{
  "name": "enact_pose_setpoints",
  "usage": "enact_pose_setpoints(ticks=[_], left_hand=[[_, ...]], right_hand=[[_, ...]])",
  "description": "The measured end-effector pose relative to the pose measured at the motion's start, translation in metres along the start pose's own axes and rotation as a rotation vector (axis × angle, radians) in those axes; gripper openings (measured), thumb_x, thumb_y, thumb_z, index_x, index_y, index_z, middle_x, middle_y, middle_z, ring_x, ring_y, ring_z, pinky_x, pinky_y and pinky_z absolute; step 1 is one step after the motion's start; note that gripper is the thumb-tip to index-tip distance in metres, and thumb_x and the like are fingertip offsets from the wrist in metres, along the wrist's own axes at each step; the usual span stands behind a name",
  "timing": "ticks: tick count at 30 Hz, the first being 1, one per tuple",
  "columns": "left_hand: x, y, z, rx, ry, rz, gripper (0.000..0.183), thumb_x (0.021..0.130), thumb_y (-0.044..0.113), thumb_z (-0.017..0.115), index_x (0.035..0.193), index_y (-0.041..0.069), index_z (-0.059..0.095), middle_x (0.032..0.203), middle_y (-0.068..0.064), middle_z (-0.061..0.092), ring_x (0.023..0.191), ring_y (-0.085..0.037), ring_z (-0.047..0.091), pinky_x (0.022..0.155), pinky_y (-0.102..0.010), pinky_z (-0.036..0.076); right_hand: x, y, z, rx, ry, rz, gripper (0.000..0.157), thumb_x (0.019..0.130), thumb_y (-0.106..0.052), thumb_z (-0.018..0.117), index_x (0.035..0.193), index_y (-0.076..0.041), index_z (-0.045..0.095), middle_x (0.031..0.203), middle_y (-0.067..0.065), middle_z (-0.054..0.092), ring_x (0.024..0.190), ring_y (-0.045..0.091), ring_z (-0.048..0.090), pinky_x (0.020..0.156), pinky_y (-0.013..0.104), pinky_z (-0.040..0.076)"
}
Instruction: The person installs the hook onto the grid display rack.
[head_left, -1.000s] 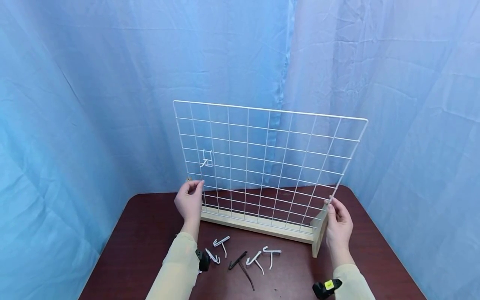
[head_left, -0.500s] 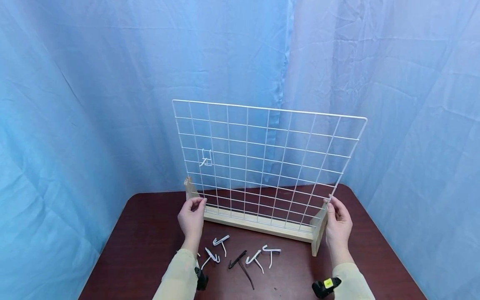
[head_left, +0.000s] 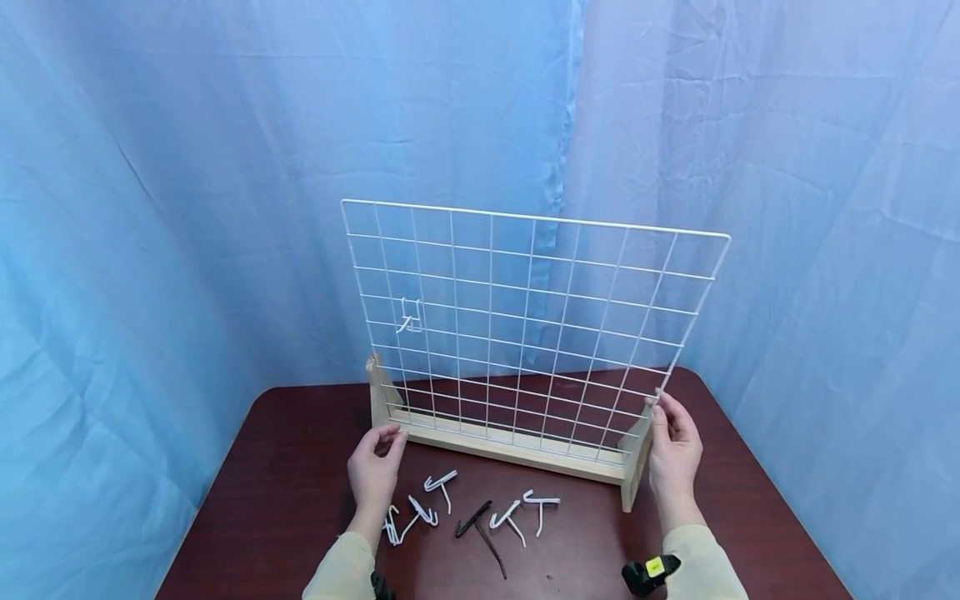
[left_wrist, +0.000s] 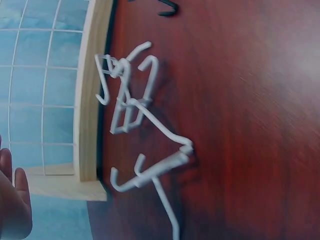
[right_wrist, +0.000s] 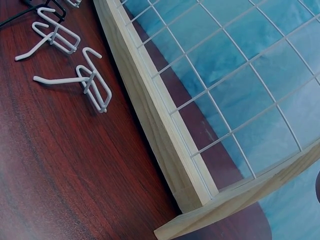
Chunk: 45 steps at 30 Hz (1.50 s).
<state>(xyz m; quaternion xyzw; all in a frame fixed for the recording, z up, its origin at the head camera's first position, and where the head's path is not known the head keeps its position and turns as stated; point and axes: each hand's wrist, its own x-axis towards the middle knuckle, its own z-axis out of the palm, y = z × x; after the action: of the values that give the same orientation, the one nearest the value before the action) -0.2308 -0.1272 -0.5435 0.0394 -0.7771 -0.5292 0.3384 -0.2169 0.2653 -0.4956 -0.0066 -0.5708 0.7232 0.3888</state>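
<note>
A white wire grid panel (head_left: pixel 510 315) stands upright in a pale wooden stand (head_left: pixel 517 451). My right hand (head_left: pixel 675 454) pinches the panel's right edge, just at the top of the stand's right side piece. My left hand (head_left: pixel 372 471) is low by the stand's front left corner, thumb and fingertips close together with nothing between them. One white hook (head_left: pixel 410 317) hangs on the left part of the grid. Several loose white hooks (left_wrist: pixel 157 172) lie on the table before the stand, the nearest ones just right of my left hand. Among them lies a black hook (head_left: pixel 474 518).
The dark red-brown tabletop (head_left: pixel 292 483) has rounded far corners. Light blue curtains (head_left: pixel 450 100) hang behind it and on both sides. The stand's left side piece (head_left: pixel 378 387) rises behind my left hand.
My left hand has come down from beside the grid to the stand's front left corner, uncovering the left side piece and another white hook. My right hand stays at the panel's right edge.
</note>
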Motion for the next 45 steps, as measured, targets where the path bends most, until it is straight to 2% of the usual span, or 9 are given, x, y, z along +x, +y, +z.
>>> enact_pose_setpoints(ticks=[8,14,23,30,35,39,42,45], left_hand=[[-0.009,-0.013,-0.020,0.013,-0.052,-0.001,0.017,0.076,0.013,0.076,0.091,0.010,0.070,0.079,0.004,0.068,0.073,-0.011,0.064,0.067,-0.022,0.052],[-0.016,-0.026,-0.035,0.053,-0.053,0.031,0.017,0.075,0.011,0.077,0.091,0.010,0.070,0.078,0.004,0.068,0.072,-0.011,0.064,0.066,-0.026,0.053],[-0.028,-0.038,-0.055,0.110,-0.061,-0.057,0.017,0.075,0.011,0.077,0.091,0.010,0.070,0.079,0.006,0.067,0.072,-0.010,0.063,0.065,-0.023,0.052],[-0.038,-0.051,-0.068,0.147,-0.090,-0.073,0.021,0.073,0.009,0.078,0.093,0.009,0.070,0.081,0.005,0.069,0.072,-0.010,0.064,0.066,-0.026,0.052],[-0.044,-0.064,-0.077,0.177,-0.119,-0.024,0.025,0.070,0.008,0.080,0.092,0.013,0.071,0.080,0.009,0.068,0.072,-0.012,0.066,0.070,-0.024,0.051],[-0.047,-0.073,-0.084,0.205,-0.149,0.001,0.029,0.068,0.009,0.081,0.093,0.016,0.071,0.082,0.012,0.068,0.076,-0.011,0.065,0.076,-0.018,0.043],[-0.049,-0.077,-0.087,0.229,-0.163,0.012,0.031,0.066,0.009,0.083,0.093,0.017,0.071,0.083,0.012,0.068,0.081,-0.009,0.062,0.078,-0.019,0.038],[-0.051,-0.080,-0.090,0.238,-0.168,0.066,0.033,0.062,0.008,0.085,0.092,0.016,0.072,0.085,0.011,0.069,0.084,-0.010,0.058,0.078,-0.019,0.038]], right_hand=[[-0.001,0.000,0.001,0.014,0.001,-0.007,0.028,0.089,0.005,0.054,0.116,0.014,0.055,0.098,0.011,0.068,0.092,0.016,0.060,0.076,0.017,0.046],[-0.001,-0.001,0.001,0.037,-0.004,-0.015,0.028,0.089,0.006,0.054,0.115,0.015,0.054,0.099,0.017,0.067,0.090,0.017,0.060,0.075,0.017,0.046],[-0.001,-0.001,0.000,0.054,0.000,-0.016,0.027,0.088,0.007,0.054,0.115,0.012,0.056,0.096,0.010,0.069,0.092,0.016,0.061,0.076,0.017,0.046],[-0.001,0.000,0.000,0.055,-0.007,-0.017,0.027,0.088,0.007,0.054,0.115,0.013,0.056,0.097,0.012,0.068,0.093,0.018,0.060,0.076,0.017,0.046],[-0.001,-0.002,0.001,0.044,0.002,-0.002,0.028,0.089,0.006,0.054,0.115,0.015,0.054,0.097,0.012,0.068,0.092,0.018,0.060,0.076,0.017,0.046],[0.000,-0.001,0.001,0.031,0.003,0.002,0.028,0.089,0.005,0.054,0.115,0.015,0.054,0.097,0.013,0.068,0.092,0.016,0.060,0.076,0.017,0.046],[0.000,0.000,0.001,0.033,0.005,0.000,0.028,0.089,0.005,0.054,0.115,0.014,0.055,0.098,0.014,0.068,0.092,0.015,0.060,0.076,0.017,0.046],[0.000,0.000,0.001,0.039,0.010,0.001,0.028,0.088,0.005,0.055,0.115,0.013,0.056,0.099,0.014,0.068,0.092,0.015,0.061,0.077,0.017,0.047]])
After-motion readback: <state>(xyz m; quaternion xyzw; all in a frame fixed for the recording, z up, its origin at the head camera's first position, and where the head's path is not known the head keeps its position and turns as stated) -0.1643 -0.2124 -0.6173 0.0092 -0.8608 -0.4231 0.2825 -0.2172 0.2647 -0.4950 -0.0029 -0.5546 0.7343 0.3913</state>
